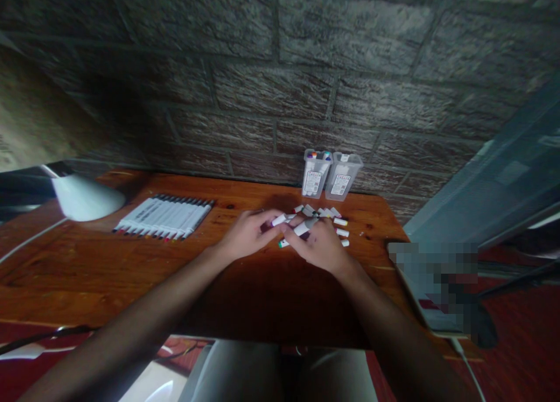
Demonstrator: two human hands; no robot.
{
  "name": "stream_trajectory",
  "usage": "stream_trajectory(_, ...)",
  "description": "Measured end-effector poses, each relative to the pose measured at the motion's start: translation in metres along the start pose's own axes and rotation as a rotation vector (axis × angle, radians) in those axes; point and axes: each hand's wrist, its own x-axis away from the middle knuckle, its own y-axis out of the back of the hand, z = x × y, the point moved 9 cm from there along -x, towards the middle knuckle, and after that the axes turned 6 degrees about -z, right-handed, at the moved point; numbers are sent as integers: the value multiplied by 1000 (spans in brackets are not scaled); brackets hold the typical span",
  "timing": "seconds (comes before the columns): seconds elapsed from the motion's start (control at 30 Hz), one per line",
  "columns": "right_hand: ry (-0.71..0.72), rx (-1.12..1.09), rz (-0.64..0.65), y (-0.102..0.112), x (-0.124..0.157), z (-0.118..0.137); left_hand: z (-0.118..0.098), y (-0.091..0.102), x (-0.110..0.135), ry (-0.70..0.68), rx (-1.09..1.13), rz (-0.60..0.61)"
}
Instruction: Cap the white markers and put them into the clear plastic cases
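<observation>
My left hand (pixel 247 234) and my right hand (pixel 321 245) meet over the middle of a wooden table (pixel 131 273). Both pinch white markers: the left holds one (pixel 279 220) by its end, the right grips another (pixel 305 227). A loose heap of white markers (pixel 332 218) with coloured caps lies just beyond and under my right hand. A green-tipped marker (pixel 284 244) pokes out below my fingers. Two clear plastic marker boxes (pixel 330 174) stand upright against the wall behind the heap.
A neat row of several white markers (pixel 164 217) lies at the left of the table. A white desk lamp (pixel 85 196) and its cable sit at the far left. A brick-pattern wall rises behind. A blurred flat object (pixel 433 279) lies at the right edge.
</observation>
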Motion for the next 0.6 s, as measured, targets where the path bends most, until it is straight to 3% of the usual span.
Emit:
stream_trajectory(0.4,-36,-15,-1,3,-2,-4,2,0,0,0,5,-14)
stream_trajectory(0.6,-124,-66,-160,25,-4,-22,0,1,-1,-1,25,-30)
